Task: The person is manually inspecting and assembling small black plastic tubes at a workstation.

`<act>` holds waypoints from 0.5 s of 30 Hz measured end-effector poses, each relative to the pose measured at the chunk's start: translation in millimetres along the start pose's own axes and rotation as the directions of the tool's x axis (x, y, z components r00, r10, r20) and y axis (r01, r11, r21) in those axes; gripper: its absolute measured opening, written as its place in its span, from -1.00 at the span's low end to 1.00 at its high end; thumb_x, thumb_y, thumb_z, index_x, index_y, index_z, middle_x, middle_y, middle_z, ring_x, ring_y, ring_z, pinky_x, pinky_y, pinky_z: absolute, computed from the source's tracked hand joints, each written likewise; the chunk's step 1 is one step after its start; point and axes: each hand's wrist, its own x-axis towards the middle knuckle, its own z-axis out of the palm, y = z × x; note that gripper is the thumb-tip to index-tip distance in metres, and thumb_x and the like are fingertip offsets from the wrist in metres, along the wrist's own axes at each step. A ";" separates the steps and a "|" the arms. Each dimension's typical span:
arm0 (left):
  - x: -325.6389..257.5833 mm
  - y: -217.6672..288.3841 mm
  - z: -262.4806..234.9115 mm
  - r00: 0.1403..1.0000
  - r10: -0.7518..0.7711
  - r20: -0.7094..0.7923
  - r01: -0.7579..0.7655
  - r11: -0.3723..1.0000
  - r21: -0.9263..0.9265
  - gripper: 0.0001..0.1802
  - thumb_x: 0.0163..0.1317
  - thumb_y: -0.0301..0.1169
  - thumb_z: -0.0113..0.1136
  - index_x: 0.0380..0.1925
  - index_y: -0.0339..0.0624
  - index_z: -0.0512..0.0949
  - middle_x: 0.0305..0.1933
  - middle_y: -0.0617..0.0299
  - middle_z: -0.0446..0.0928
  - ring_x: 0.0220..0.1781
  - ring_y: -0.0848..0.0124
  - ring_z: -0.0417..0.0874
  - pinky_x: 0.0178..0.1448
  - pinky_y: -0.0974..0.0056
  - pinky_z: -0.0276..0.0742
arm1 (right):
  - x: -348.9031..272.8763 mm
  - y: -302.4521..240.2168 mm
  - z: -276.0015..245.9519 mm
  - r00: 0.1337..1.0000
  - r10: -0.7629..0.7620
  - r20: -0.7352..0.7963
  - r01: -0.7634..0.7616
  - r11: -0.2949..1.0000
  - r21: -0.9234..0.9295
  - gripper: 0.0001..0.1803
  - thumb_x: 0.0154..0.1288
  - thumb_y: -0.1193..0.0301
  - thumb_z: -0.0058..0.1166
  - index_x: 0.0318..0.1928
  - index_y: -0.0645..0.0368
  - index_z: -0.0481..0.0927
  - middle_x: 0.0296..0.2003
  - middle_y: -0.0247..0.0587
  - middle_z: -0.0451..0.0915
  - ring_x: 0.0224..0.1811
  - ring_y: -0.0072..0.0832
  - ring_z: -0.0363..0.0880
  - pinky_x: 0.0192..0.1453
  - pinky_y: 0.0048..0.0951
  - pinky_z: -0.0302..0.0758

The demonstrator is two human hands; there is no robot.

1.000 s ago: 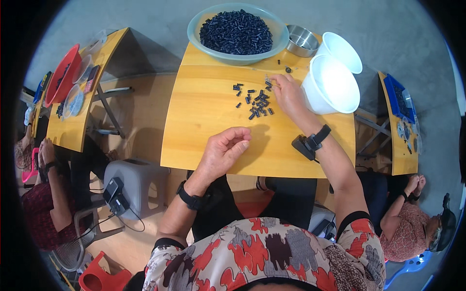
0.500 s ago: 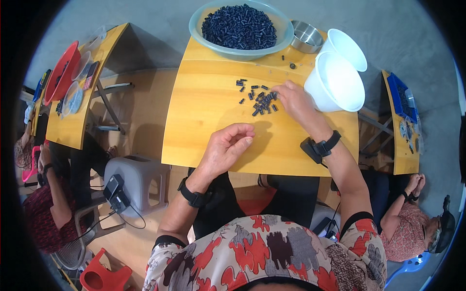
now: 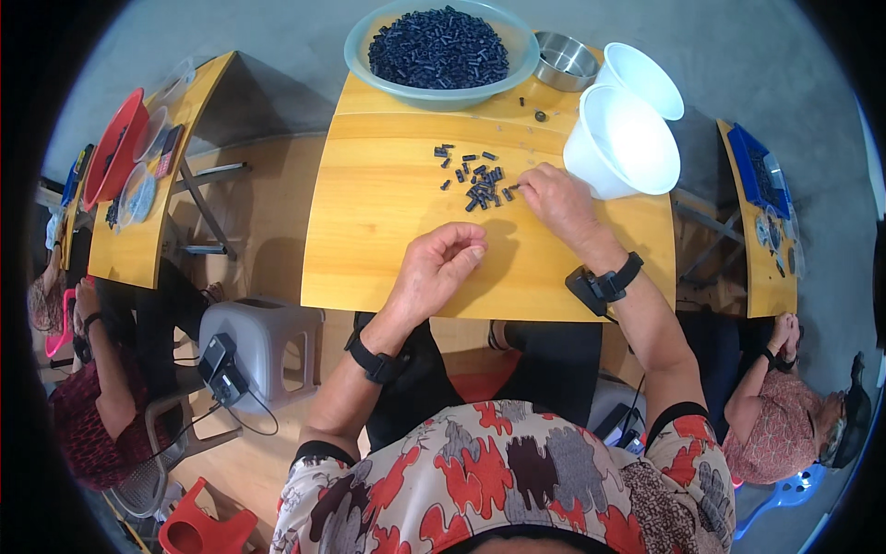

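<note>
A loose pile of small black cylindrical pieces (image 3: 484, 187) lies on the yellow table (image 3: 369, 249). Just right of the pile is my right hand (image 3: 556, 205), its thumb and fingertips pinched on one small black piece (image 3: 520, 186). Nearer to me, my left hand (image 3: 434, 272) hovers over the table's front part, thumb pressed against curled fingers. Whatever it may hold is hidden. At the far side, a wide pale basin (image 3: 355, 55) is heaped with many more black pieces (image 3: 438, 48).
Two white tubs (image 3: 614, 138) stand at the right edge, beside a steel bowl (image 3: 566, 63). A small black ring-like part (image 3: 540, 116) lies near them. Other people sit at tables on both sides; a grey stool (image 3: 263, 342) is at my left.
My right hand has drawn back from the pile, toward me and to the right, with a small black piece showing at its fingertips. My left hand stays nearly in place. The view has shifted slightly.
</note>
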 end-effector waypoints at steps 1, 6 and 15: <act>0.7 0.7 1.4 1.000 0.006 -0.002 -0.006 1.000 0.001 -0.78 0.27 -0.51 0.06 -0.08 -0.27 0.49 -0.22 0.28 0.57 -0.29 0.59 0.55 -0.20 0.48 0.50 | -1.0 0.6 -0.3 0.999 0.041 -0.005 -0.041 0.999 0.026 -0.95 0.12 0.43 0.08 -0.38 0.10 0.56 -0.43 -0.24 0.56 -0.37 -0.23 0.56 -0.31 -0.30 0.50; 6.6 1.7 5.6 1.000 -0.016 -0.022 0.014 0.998 -0.055 -0.78 0.27 -0.50 0.06 -0.09 -0.27 0.49 -0.23 0.28 0.57 -0.30 0.60 0.55 -0.21 0.48 0.50 | -9.3 -0.3 -2.6 0.984 0.165 -0.065 -0.140 0.948 0.285 -0.92 0.16 0.43 0.07 -0.34 0.15 0.55 -0.43 -0.18 0.59 -0.37 -0.20 0.56 -0.31 -0.30 0.49; 17.0 4.5 10.7 0.999 -0.012 -0.036 0.008 0.994 -0.110 -0.78 0.27 -0.49 0.07 -0.08 -0.26 0.49 -0.25 0.27 0.57 -0.32 0.61 0.55 -0.23 0.50 0.51 | -16.1 -5.1 -9.9 0.887 0.409 0.216 -0.428 0.546 0.721 -0.85 0.28 0.43 -0.01 -0.25 0.26 0.53 -0.47 -0.26 0.59 -0.50 -0.56 0.49 -0.46 -0.54 0.41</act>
